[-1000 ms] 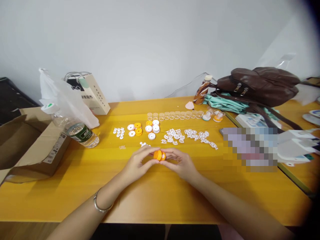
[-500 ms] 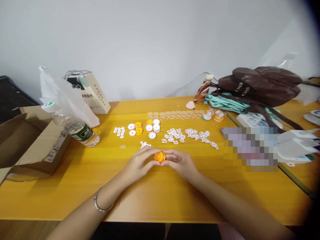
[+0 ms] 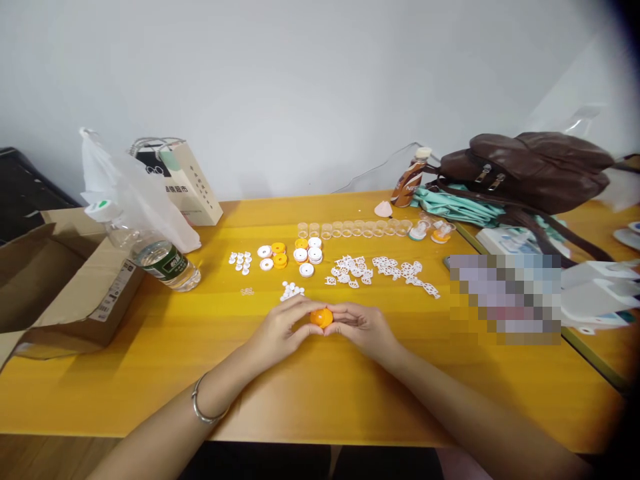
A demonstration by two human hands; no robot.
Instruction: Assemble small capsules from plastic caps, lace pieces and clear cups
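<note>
Held: one orange round piece [image 3: 321, 318], between the two hands, above the tabletop [image 3: 325, 393]; whether one part or two fitted together cannot be told.

Left hand [image 3: 286, 327]: thumb and fingers clamped on the piece's left side; silver bangle [image 3: 195, 402] at the wrist.

Right hand [image 3: 364, 329]: thumb and fingers clamped on its right side, fingertips close to those of the left.

Just beyond the grip, slightly left: small white rounded pieces [image 3: 291, 291], heaped. Farther left: tiny clear pieces [image 3: 245, 291], details too small to tell.

Beyond these: small white pegs [image 3: 245, 271], grouped; orange and white discs [image 3: 280, 264], some stacked, in two clusters.

Beyond the grip, to the right: white openwork pieces [image 3: 345, 270], in two loose spreads.

Farther out: clear cups [image 3: 367, 230], in a row; at its right end, two clear-topped assemblies, the teal-based one [image 3: 418, 232] left of the orange-based one [image 3: 441, 235].

Well apart, left: water bottle [image 3: 167, 262], tilted; open cardboard box [image 3: 105, 300].

Well apart, far right: brown bag [image 3: 540, 170].
</note>
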